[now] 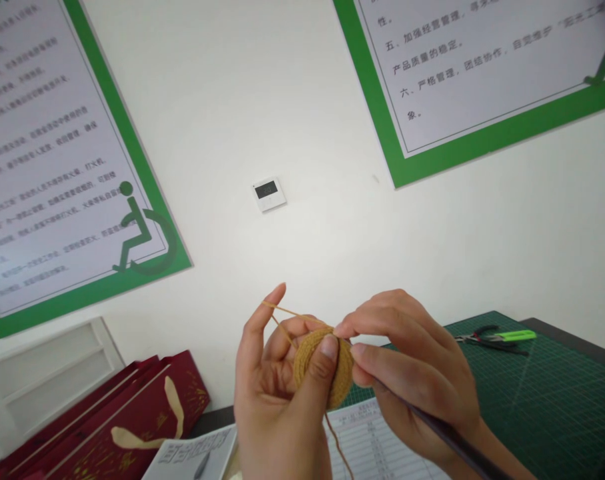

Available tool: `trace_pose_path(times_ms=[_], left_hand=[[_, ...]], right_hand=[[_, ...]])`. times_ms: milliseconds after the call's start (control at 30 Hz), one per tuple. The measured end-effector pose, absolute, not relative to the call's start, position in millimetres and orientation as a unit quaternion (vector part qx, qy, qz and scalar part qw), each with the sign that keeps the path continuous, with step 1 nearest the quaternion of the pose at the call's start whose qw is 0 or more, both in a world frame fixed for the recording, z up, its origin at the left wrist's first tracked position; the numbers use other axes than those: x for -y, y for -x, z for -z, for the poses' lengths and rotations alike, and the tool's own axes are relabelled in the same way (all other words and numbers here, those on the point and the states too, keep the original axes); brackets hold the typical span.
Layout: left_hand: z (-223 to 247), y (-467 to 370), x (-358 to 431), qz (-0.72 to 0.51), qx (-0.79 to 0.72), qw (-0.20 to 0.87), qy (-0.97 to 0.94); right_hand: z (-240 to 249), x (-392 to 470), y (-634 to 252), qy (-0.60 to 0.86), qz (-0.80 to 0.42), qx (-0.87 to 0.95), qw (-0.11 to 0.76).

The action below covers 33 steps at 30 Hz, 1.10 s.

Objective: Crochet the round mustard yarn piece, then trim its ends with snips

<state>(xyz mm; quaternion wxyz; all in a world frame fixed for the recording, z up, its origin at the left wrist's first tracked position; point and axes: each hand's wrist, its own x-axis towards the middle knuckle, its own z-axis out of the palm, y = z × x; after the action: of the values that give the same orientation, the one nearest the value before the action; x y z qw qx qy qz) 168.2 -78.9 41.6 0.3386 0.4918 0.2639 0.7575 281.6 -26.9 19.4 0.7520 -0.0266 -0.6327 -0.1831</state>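
One raised index finger (277, 295) carried taut yarn (297, 312); the left hand (277, 393) pinched a mustard crocheted disc (341, 381) above the worktop (582, 346), the right hand (417, 363) gripping a dark handle (445, 427). Green mat (542, 393) stretched rightward, pliers (487, 337) near the far edge.

“严格管理” on poster (472, 87), “20” on thermostat (269, 194)

A mustard-yellow, round, ridged crocheted piece (310, 353) stands tilted between the left hand's (277, 400) thumb and fingers, its taut yarn strand (295, 312) reaching the raised index finger and a loose tail (335, 437) hanging below. A dark purplish, slender-handled tool (437, 427) slants through the right hand (417, 363), its tip hidden.
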Motion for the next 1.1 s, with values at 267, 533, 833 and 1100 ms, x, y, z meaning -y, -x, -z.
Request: trace_pose_path(times_ms=[267, 533, 833, 1100], left_hand=[[-42.3, -165.3, 81.0, -0.731, -0.257, 0.412, -0.480], [-44.1, -158.3, 82.4, -0.719, -0.241, 0.468, -0.454], [-39.9, -171.6, 80.3, -0.766, -0.257, 0.322, -0.494], [-41.5, -172.7, 80.0, -0.765, -0.292, 0.280, -0.502]], right_hand=[[-7.9, 24.1, -271.0, -0.005, -0.016, 0.616, 0.788], [-5.9, 15.9, -259.8, -0.069, -0.217, 0.580, 0.782], [-6.6, 20.6, -269.2, 0.068, 0.145, 0.604, 0.781], [4.9, 19.1, -263.9, 0.079, -0.053, 0.580, 0.809]])
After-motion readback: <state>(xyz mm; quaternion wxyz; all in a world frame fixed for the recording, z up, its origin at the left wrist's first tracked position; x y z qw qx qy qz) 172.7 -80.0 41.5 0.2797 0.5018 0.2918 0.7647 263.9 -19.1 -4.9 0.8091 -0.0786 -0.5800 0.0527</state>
